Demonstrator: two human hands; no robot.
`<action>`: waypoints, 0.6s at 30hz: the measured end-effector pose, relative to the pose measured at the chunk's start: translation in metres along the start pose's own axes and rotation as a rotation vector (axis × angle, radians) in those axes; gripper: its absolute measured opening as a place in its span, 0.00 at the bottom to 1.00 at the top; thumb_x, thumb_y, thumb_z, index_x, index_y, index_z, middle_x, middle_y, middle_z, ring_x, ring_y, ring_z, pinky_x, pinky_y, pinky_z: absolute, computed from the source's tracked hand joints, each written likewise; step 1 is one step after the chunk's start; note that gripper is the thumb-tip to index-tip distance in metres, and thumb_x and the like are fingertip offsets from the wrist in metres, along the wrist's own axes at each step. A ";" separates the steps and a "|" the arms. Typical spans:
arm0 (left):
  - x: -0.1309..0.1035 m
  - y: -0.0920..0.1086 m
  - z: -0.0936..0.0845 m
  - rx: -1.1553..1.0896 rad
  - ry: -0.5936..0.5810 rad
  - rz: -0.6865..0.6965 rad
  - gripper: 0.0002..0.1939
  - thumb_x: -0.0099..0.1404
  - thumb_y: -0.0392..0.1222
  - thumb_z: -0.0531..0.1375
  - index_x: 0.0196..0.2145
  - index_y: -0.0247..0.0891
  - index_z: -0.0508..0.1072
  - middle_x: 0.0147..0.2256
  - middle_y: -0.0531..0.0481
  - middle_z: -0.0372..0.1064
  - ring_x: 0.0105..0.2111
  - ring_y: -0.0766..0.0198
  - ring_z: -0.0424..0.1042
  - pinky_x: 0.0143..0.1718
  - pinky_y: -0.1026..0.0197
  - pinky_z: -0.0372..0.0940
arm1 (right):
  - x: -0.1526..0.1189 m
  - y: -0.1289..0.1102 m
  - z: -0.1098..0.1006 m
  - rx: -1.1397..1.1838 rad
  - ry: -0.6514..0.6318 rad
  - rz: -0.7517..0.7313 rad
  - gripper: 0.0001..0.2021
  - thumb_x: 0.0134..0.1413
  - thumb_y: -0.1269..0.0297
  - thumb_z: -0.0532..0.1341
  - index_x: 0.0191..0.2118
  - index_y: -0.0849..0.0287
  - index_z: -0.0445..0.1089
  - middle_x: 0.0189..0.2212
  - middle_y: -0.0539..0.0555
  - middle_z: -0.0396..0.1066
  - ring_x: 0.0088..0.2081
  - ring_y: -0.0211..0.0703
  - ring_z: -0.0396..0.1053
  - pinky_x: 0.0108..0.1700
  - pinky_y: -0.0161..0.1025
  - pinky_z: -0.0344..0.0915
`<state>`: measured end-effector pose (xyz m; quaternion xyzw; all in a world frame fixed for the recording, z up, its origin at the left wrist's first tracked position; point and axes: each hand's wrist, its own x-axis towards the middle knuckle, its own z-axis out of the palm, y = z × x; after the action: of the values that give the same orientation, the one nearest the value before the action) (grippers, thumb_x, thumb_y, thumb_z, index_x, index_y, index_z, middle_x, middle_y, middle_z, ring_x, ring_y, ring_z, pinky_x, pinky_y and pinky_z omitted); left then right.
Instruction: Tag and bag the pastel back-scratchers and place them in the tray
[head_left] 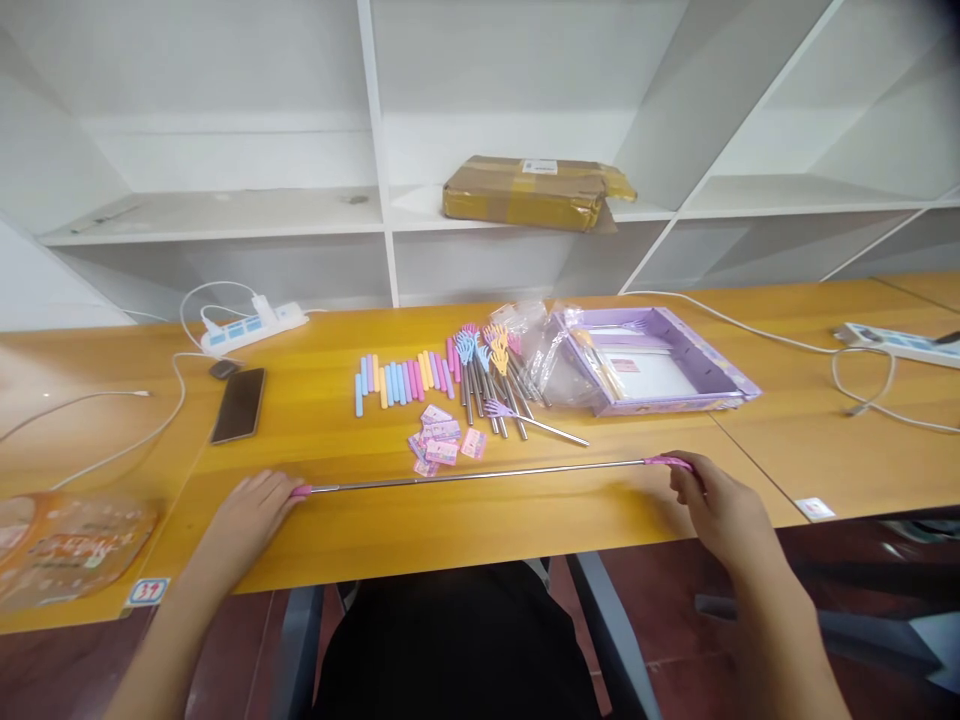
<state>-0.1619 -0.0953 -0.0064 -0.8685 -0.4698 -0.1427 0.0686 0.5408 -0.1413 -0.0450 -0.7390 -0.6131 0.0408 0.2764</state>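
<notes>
A telescopic back scratcher [465, 475] is drawn out long, level over the front of the table. My left hand [259, 515] is closed round its pink handle end. The pink claw end is gripped by my right hand [716, 500]. Behind the rod lies a heap of back scratcher rods [495, 385] with blue, orange, pink and purple claw heads; one with a purple claw [536, 420] lies apart in front. Left of the heap is a row of coloured handle sleeves [405, 380]. Small printed cards [439, 440] lie in front of these.
A purple box tray [712, 390] holds some wrapped pieces, with clear plastic bags [544, 350] beside it. To the left are a phone [238, 405], a power strip [255, 328] and a plastic bag [82, 545]. A taped carton [532, 190] sits on the shelf.
</notes>
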 end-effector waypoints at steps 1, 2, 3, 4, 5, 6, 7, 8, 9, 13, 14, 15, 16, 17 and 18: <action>0.001 0.002 0.000 -0.013 -0.003 -0.001 0.22 0.83 0.54 0.50 0.40 0.41 0.77 0.36 0.47 0.77 0.36 0.53 0.75 0.43 0.52 0.67 | -0.001 -0.003 -0.001 0.002 0.002 0.014 0.21 0.73 0.48 0.51 0.53 0.55 0.74 0.31 0.54 0.76 0.29 0.48 0.75 0.35 0.42 0.67; 0.001 0.004 0.000 -0.022 -0.007 -0.003 0.23 0.83 0.55 0.49 0.41 0.41 0.77 0.36 0.47 0.77 0.36 0.54 0.75 0.43 0.52 0.67 | -0.001 -0.006 -0.001 0.004 0.010 0.026 0.20 0.72 0.49 0.51 0.52 0.55 0.74 0.31 0.54 0.76 0.28 0.48 0.75 0.35 0.42 0.67; 0.002 0.005 0.000 -0.028 -0.014 -0.006 0.23 0.83 0.55 0.49 0.41 0.41 0.77 0.36 0.48 0.77 0.37 0.54 0.75 0.43 0.52 0.67 | -0.001 -0.009 -0.001 0.006 0.023 0.033 0.20 0.72 0.50 0.51 0.52 0.55 0.74 0.31 0.54 0.76 0.28 0.47 0.75 0.35 0.42 0.67; 0.002 0.006 0.001 -0.032 -0.023 -0.009 0.24 0.83 0.55 0.48 0.41 0.41 0.77 0.36 0.48 0.77 0.37 0.54 0.75 0.44 0.52 0.67 | -0.001 -0.011 -0.002 0.009 0.035 0.036 0.19 0.71 0.51 0.51 0.52 0.55 0.74 0.31 0.54 0.76 0.29 0.48 0.75 0.35 0.42 0.67; 0.003 0.007 0.002 -0.034 -0.030 -0.012 0.24 0.83 0.56 0.48 0.41 0.41 0.77 0.36 0.48 0.77 0.37 0.54 0.75 0.44 0.51 0.67 | -0.001 -0.013 -0.002 0.015 0.044 0.035 0.18 0.71 0.52 0.52 0.52 0.55 0.74 0.32 0.54 0.76 0.29 0.48 0.75 0.35 0.43 0.67; 0.003 0.007 0.002 -0.035 -0.037 -0.015 0.24 0.83 0.56 0.48 0.41 0.41 0.78 0.36 0.47 0.77 0.37 0.54 0.75 0.44 0.51 0.68 | 0.000 -0.014 -0.002 0.021 0.051 0.031 0.18 0.70 0.53 0.53 0.51 0.55 0.74 0.32 0.55 0.77 0.29 0.48 0.76 0.35 0.43 0.68; 0.002 0.007 0.003 -0.037 -0.043 -0.021 0.24 0.83 0.56 0.48 0.41 0.41 0.78 0.36 0.47 0.77 0.37 0.54 0.76 0.45 0.51 0.68 | 0.000 -0.015 -0.002 0.028 0.055 0.027 0.17 0.69 0.53 0.53 0.51 0.54 0.75 0.32 0.55 0.77 0.29 0.49 0.76 0.34 0.43 0.68; 0.002 0.006 0.003 -0.040 -0.050 -0.027 0.24 0.83 0.56 0.48 0.41 0.41 0.78 0.37 0.47 0.78 0.38 0.53 0.76 0.45 0.51 0.68 | 0.001 -0.015 -0.002 0.035 0.058 0.024 0.16 0.69 0.54 0.54 0.50 0.54 0.75 0.32 0.54 0.77 0.29 0.49 0.76 0.34 0.44 0.68; 0.002 0.005 0.003 -0.045 -0.057 -0.033 0.24 0.83 0.56 0.49 0.41 0.41 0.78 0.37 0.47 0.78 0.38 0.53 0.76 0.46 0.50 0.69 | 0.001 -0.015 -0.001 0.044 0.062 0.022 0.16 0.69 0.54 0.54 0.49 0.54 0.75 0.31 0.54 0.77 0.28 0.50 0.76 0.34 0.44 0.68; 0.001 0.006 0.005 -0.084 -0.069 -0.034 0.23 0.83 0.55 0.50 0.44 0.42 0.79 0.38 0.47 0.78 0.38 0.54 0.77 0.47 0.51 0.71 | 0.004 -0.014 0.005 0.061 0.113 -0.003 0.14 0.66 0.59 0.55 0.49 0.53 0.75 0.30 0.55 0.78 0.28 0.52 0.76 0.34 0.47 0.68; 0.002 0.007 0.006 -0.096 -0.066 -0.027 0.23 0.83 0.55 0.49 0.45 0.42 0.80 0.38 0.47 0.78 0.38 0.55 0.77 0.47 0.51 0.71 | 0.005 -0.015 0.007 0.061 0.133 0.001 0.13 0.66 0.60 0.55 0.49 0.54 0.75 0.30 0.55 0.78 0.28 0.53 0.76 0.34 0.47 0.67; 0.003 0.010 0.007 -0.108 -0.063 -0.020 0.23 0.83 0.55 0.49 0.45 0.43 0.80 0.38 0.48 0.79 0.38 0.55 0.77 0.46 0.52 0.72 | 0.007 -0.016 0.009 0.060 0.155 0.018 0.13 0.65 0.60 0.55 0.48 0.54 0.74 0.29 0.56 0.78 0.28 0.53 0.76 0.34 0.48 0.67; 0.005 0.012 0.008 -0.118 -0.057 -0.014 0.23 0.83 0.55 0.49 0.46 0.43 0.80 0.38 0.48 0.79 0.38 0.56 0.78 0.46 0.53 0.73 | 0.009 -0.017 0.012 0.059 0.177 0.048 0.13 0.65 0.61 0.55 0.48 0.54 0.74 0.28 0.56 0.78 0.28 0.54 0.76 0.34 0.48 0.66; 0.007 0.014 0.009 -0.125 -0.051 -0.009 0.22 0.83 0.55 0.49 0.47 0.43 0.80 0.39 0.48 0.79 0.38 0.56 0.79 0.45 0.54 0.73 | 0.011 -0.019 0.014 0.060 0.198 0.088 0.13 0.65 0.61 0.55 0.48 0.55 0.74 0.27 0.56 0.78 0.29 0.55 0.76 0.34 0.48 0.66; 0.009 0.016 0.010 -0.130 -0.043 -0.003 0.22 0.83 0.54 0.49 0.48 0.43 0.80 0.39 0.47 0.80 0.38 0.57 0.79 0.45 0.55 0.73 | 0.013 -0.021 0.016 0.062 0.215 0.129 0.13 0.65 0.61 0.55 0.47 0.56 0.74 0.26 0.56 0.77 0.29 0.56 0.76 0.34 0.49 0.65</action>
<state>-0.1417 -0.0948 -0.0130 -0.8731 -0.4624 -0.1543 0.0019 0.5188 -0.1212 -0.0452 -0.7680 -0.5297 -0.0021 0.3599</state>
